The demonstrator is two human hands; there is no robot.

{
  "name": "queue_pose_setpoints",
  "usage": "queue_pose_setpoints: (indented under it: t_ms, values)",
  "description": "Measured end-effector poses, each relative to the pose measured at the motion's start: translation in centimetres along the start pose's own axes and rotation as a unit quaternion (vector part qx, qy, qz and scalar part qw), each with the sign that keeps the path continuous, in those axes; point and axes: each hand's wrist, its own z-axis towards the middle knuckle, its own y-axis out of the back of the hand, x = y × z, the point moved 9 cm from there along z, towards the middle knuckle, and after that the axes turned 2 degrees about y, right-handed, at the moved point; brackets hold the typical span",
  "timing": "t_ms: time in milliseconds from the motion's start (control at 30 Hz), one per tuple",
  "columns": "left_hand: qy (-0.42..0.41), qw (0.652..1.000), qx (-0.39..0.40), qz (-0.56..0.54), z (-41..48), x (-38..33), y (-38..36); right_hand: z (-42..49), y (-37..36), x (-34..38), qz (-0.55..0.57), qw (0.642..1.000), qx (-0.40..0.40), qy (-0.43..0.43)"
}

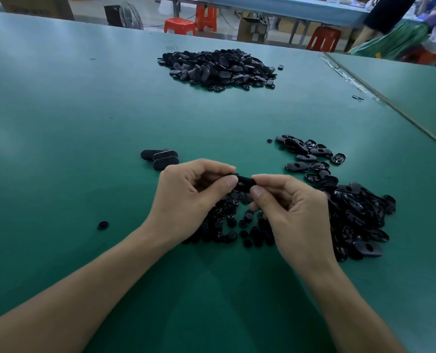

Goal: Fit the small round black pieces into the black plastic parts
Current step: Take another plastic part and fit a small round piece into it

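Note:
My left hand (189,197) and my right hand (293,212) hold one black oval plastic part (245,181) between them, each pinching an end with thumb and forefinger above the green table. Under the hands lies a scatter of small round black pieces (233,225). One stray round piece (103,225) sits alone to the left. A heap of black plastic parts (351,207) spreads to the right of my right hand. Three oval parts (161,157) lie together just beyond my left hand.
A large pile of black oval parts (218,68) sits far across the green table (59,123). A seam with a second table (390,103) runs along the right. Red stools (180,26), boxes and a person stand beyond the far edge.

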Motion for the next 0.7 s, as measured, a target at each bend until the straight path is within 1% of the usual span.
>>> queue_pose_setpoints:
  t_ms: [133,333,400,467,600,700]
  values:
    - [0.019,0.999,0.014,-0.032,0.1,0.5,-0.1,0.0,-0.1,0.1,0.001,1.000,-0.006,0.005]
    - [0.008,0.999,0.027,-0.033,0.2,0.6,-0.3,-0.1,0.0,0.2,-0.006,1.000,-0.012,0.004]
    - [0.009,0.999,0.024,-0.037,0.2,0.7,-0.3,-0.2,0.1,0.4,-0.053,0.998,-0.020,0.020]
    - [0.011,0.999,0.014,-0.043,0.2,0.7,-0.2,-0.5,-0.2,0.7,-0.126,0.991,-0.011,0.039]
    - [0.019,0.999,-0.017,-0.048,0.4,1.0,0.5,-0.9,-1.9,0.4,-0.301,0.950,0.070,0.045]
    - [0.020,0.998,-0.022,-0.047,0.4,0.9,0.5,-1.0,-2.6,0.2,-0.352,0.929,0.112,0.036]
